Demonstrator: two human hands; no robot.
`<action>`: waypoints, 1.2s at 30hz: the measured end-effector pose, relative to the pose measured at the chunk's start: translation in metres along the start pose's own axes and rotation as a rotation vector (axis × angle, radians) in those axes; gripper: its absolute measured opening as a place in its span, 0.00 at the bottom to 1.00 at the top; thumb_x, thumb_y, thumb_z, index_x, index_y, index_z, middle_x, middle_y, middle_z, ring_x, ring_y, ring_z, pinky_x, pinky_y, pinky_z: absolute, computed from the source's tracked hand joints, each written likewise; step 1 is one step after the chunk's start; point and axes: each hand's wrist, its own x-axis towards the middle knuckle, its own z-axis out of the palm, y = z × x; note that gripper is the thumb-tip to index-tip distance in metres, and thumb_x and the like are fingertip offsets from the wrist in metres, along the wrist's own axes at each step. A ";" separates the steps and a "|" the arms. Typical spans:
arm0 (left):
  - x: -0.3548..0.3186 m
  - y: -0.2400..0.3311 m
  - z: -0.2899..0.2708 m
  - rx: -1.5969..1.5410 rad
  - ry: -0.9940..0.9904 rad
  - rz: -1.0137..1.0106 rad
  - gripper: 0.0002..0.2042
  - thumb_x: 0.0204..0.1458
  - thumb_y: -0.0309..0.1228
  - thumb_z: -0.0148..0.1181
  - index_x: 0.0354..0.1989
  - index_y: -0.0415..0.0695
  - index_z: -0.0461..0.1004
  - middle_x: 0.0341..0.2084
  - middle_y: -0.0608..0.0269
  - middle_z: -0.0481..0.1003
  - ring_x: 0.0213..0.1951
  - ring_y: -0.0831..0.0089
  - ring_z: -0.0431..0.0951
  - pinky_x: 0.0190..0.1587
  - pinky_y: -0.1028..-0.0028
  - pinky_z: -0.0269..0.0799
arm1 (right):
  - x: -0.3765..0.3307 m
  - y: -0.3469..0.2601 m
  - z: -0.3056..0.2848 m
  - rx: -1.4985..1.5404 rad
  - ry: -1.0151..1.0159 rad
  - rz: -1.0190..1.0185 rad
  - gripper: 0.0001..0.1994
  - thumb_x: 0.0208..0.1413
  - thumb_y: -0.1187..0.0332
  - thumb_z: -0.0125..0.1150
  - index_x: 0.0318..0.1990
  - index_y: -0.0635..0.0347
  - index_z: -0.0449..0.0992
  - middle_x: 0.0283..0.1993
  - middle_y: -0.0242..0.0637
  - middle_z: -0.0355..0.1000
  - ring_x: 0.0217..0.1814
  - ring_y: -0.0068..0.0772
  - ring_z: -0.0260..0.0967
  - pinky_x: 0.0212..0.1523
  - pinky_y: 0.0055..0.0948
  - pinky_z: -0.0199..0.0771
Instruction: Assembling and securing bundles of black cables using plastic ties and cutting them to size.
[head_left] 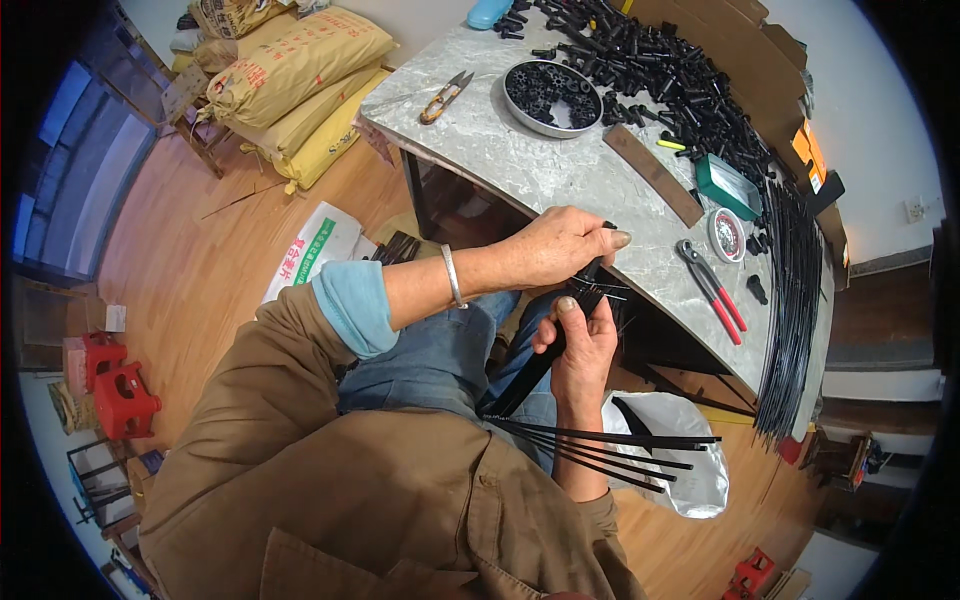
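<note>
What looks like an umbrella frame (527, 387), a bundle of thin black ribs, slants across my lap just off the table's front edge. Several of its ribs fan out to the right over my right forearm. My left hand (560, 246), with a bracelet on its wrist, is closed in a pinch on a black piece at the bundle's upper end. Below it, my right hand (585, 350) wraps round the bundle, thumb up against the ribs. Thin wire-like ends stick out between the two hands. My fingers partly hide the joint there.
On the grey table (450, 140) lie scissors (446, 98), a round tin (553, 98) of black notched rings, a flat bar (653, 176), red-handled pliers (712, 292), a small white bowl (727, 235), a green box (728, 187), heaped black plastic parts (660, 70) and long black rods (790, 300). Sacks (300, 70) stand far left.
</note>
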 end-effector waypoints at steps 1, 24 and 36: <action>0.001 0.001 0.000 -0.021 -0.006 -0.024 0.23 0.60 0.48 0.49 0.29 0.38 0.76 0.21 0.66 0.73 0.28 0.79 0.69 0.34 0.75 0.67 | 0.000 0.000 0.000 0.009 -0.007 -0.002 0.08 0.59 0.71 0.57 0.43 0.60 0.67 0.30 0.33 0.66 0.22 0.23 0.62 0.19 0.22 0.65; -0.001 -0.002 -0.003 -0.393 -0.147 0.004 0.19 0.61 0.44 0.49 0.29 0.40 0.76 0.23 0.71 0.71 0.28 0.82 0.66 0.34 0.79 0.64 | 0.004 -0.005 -0.011 0.209 -0.137 0.139 0.10 0.57 0.69 0.60 0.42 0.62 0.68 0.28 0.33 0.66 0.23 0.25 0.63 0.22 0.25 0.65; -0.005 0.005 -0.010 -0.502 -0.140 -0.138 0.21 0.60 0.49 0.51 0.33 0.41 0.76 0.24 0.70 0.71 0.28 0.84 0.66 0.30 0.82 0.62 | 0.005 -0.003 -0.009 0.190 -0.118 0.110 0.10 0.57 0.68 0.60 0.43 0.60 0.69 0.33 0.34 0.67 0.24 0.26 0.64 0.23 0.26 0.65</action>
